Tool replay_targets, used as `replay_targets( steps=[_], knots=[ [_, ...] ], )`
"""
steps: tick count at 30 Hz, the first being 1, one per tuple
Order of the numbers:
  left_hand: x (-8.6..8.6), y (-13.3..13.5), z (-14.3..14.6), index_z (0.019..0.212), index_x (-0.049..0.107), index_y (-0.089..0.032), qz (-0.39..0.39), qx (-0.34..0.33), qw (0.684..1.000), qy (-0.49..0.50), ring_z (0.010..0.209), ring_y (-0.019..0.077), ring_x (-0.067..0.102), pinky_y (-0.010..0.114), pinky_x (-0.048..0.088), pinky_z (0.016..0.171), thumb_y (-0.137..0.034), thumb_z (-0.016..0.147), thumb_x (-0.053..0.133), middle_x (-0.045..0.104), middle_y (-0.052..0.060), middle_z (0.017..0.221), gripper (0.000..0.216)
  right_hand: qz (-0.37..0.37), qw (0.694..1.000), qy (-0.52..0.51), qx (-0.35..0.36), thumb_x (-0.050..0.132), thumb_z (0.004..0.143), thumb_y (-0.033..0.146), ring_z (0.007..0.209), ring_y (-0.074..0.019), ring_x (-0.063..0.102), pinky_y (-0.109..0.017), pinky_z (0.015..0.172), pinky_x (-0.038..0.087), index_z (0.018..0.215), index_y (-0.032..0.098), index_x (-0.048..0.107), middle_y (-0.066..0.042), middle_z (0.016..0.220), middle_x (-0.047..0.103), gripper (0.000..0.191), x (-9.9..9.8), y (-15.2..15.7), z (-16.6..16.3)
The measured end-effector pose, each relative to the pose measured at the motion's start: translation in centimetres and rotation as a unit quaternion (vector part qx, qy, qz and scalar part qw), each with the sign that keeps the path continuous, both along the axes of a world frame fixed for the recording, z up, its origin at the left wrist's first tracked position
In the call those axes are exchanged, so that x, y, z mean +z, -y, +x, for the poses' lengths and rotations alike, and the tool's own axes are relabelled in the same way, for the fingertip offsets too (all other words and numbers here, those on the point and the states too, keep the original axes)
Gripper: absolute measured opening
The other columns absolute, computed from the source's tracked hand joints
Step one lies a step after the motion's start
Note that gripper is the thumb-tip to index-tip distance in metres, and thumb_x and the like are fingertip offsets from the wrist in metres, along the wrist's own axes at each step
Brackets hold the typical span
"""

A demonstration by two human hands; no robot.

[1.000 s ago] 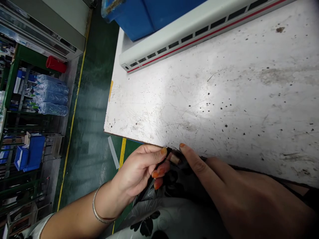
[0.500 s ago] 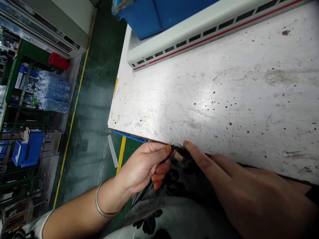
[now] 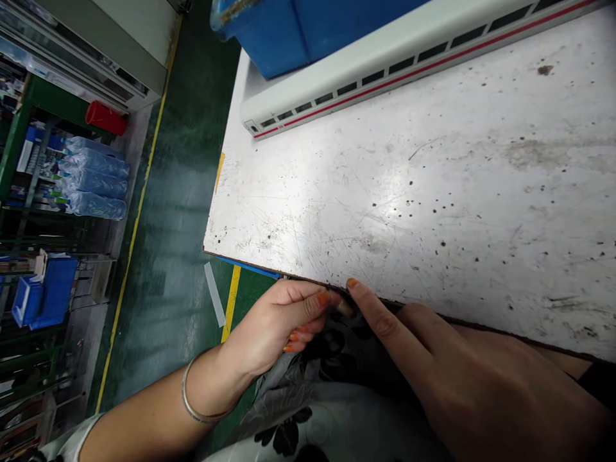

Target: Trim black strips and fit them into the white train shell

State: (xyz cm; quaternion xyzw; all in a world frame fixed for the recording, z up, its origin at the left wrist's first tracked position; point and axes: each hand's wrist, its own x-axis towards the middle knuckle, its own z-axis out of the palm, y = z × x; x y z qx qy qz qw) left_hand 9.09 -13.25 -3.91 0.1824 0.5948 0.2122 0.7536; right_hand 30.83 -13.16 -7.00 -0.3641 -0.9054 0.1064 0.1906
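Observation:
My left hand point(image 3: 283, 321), with a bangle at the wrist, is closed at the near edge of the white table point(image 3: 308, 192). Its thumb presses against the bent fingers; a dark edge shows by the tips, but what is pinched stays hidden. Close on the right, my right hand point(image 3: 462, 378) has its index finger stretched out, the tip by the table's edge near a thin dark strip point(image 3: 342, 292). Its other fingers are mostly out of sight. Below both hands hangs dark, sheer cloth with black flower shapes point(image 3: 332, 346).
A white train-shaped tray point(image 3: 346, 77) with a red stripe stands at the table's back, a blue bin point(image 3: 274, 38) in it. Leftward lie the green floor point(image 3: 163, 256), wrapped bottles point(image 3: 96, 179), a red bucket point(image 3: 106, 117) and blue boxes point(image 3: 58, 289) on shelves.
My left fingertips have shifted slightly and curled in more. The right index finger has come a little nearer to them. A beige piece seen between the hands is now mostly covered.

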Motion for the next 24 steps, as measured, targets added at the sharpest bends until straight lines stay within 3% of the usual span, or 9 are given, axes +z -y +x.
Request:
replay_targets(
  steps=[5, 11, 18, 24],
  knots=[
    [-0.2, -0.2, -0.2, 0.058, 0.043, -0.016, -0.01, 0.007, 1.0, 0.003, 0.047, 0.0046, 0.02, 0.021, 0.011, 0.043, -0.04, 0.084, 0.066, 0.031, -0.005, 0.053, 0.042, 0.025, 1.0, 0.001, -0.01, 0.039, 0.079, 0.012, 0.032, -0.0152, 0.039, -0.033, 0.031, 0.024, 0.14, 0.011, 0.05, 0.001, 0.065, 0.051, 0.062, 0.1, -0.2, -0.5],
    [-0.3, -0.4, -0.1, 0.058, 0.041, -0.016, -0.011, 0.015, 1.0, 0.015, 0.047, 0.0043, 0.019, 0.021, 0.011, 0.043, -0.037, 0.086, 0.064, 0.029, -0.006, 0.053, 0.042, 0.033, 0.999, -0.013, 0.017, 0.041, 0.078, 0.012, 0.034, -0.0146, 0.038, -0.032, 0.03, 0.022, 0.138, 0.006, 0.052, 0.001, 0.061, 0.048, 0.061, 0.1, -0.6, -0.6],
    [-0.3, -0.6, -0.2, 0.058, 0.04, -0.017, 0.0, 0.007, 1.0, 0.028, 0.047, 0.0046, 0.018, 0.022, 0.011, 0.043, -0.033, 0.088, 0.062, 0.028, -0.006, 0.053, 0.041, 0.017, 1.0, -0.022, 0.014, 0.042, 0.08, 0.013, 0.031, -0.0138, 0.039, -0.031, 0.027, 0.026, 0.139, 0.01, 0.051, 0.003, 0.061, 0.052, 0.059, -0.1, -0.7, -0.4],
    [-0.3, -0.6, -0.2, 0.058, 0.041, -0.016, 0.004, 0.006, 1.0, 0.028, 0.047, 0.0044, 0.019, 0.022, 0.012, 0.043, -0.034, 0.088, 0.061, 0.029, -0.006, 0.053, 0.04, 0.008, 0.998, 0.055, 0.037, 0.043, 0.085, 0.013, 0.036, -0.0125, 0.047, -0.029, 0.033, 0.033, 0.139, 0.013, 0.053, 0.002, 0.065, 0.058, 0.055, 1.2, -1.3, -0.2]
  ],
)
